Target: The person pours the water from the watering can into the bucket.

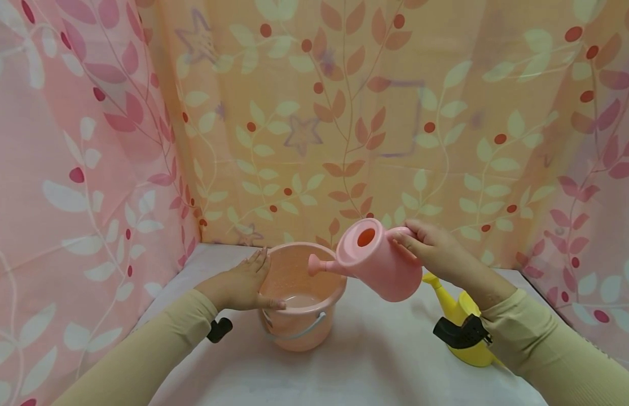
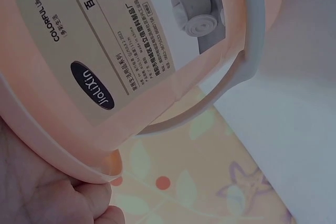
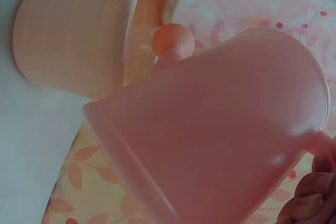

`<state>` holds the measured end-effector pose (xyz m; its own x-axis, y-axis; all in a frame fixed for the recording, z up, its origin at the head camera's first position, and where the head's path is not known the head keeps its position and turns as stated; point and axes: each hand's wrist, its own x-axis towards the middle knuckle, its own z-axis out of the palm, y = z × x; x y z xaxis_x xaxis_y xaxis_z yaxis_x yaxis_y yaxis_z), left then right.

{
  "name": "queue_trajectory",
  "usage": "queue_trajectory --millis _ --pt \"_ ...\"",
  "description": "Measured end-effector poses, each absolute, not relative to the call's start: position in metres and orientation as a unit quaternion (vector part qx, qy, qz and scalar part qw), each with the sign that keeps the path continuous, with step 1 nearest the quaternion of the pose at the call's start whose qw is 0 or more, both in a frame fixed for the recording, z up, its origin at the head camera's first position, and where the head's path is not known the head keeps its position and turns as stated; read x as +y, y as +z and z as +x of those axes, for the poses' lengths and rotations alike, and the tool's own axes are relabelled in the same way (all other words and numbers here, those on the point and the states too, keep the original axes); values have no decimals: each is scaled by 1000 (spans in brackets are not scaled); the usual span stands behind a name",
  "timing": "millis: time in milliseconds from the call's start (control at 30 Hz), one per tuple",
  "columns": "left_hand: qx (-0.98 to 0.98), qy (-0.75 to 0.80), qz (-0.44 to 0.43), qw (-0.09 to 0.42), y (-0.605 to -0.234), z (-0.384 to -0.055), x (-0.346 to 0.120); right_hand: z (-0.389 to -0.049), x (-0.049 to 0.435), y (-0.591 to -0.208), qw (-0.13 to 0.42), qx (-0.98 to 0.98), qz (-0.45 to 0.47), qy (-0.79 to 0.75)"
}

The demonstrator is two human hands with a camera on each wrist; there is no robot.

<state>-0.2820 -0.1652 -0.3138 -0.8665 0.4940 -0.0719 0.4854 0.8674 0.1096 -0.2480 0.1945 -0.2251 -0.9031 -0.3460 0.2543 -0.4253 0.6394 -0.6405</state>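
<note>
Pink watering can: held in the air above the table, body tilted, its spout pointing left and the round spout head over the bucket's opening, just inside the right-hand rim. The round hole in its top shows orange inside.

Right hand: fingers curled round the can's handle, thumb lying along the top. The right wrist view confirms the bent fingers at the handle, with the can's side filling most of that view.

Bucket: peach plastic, upright on the table, left of the can. Its grey-blue bail hangs down on the near side. A printed label on the wall reads "JiaLiXin" and "COLORFUL Life".

Left hand: holds the bucket at the left rim, fingers along the far part, thumb laid over the near edge.

Yellow watering can: on the table to the right, spout toward upper left; probably upright, though the right forearm and a black wrist camera hide much of it.

Outward: white table surface; cream sleeves on both arms; leaf-printed curtain behind, orange-yellow at the back, pink at the sides, with purple star outlines.
</note>
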Motion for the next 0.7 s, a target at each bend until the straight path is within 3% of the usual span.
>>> queue_trajectory --millis 700 --pt "965 44 254 47 -314 -281 -164 -249 195 -225 54 -904 215 366"
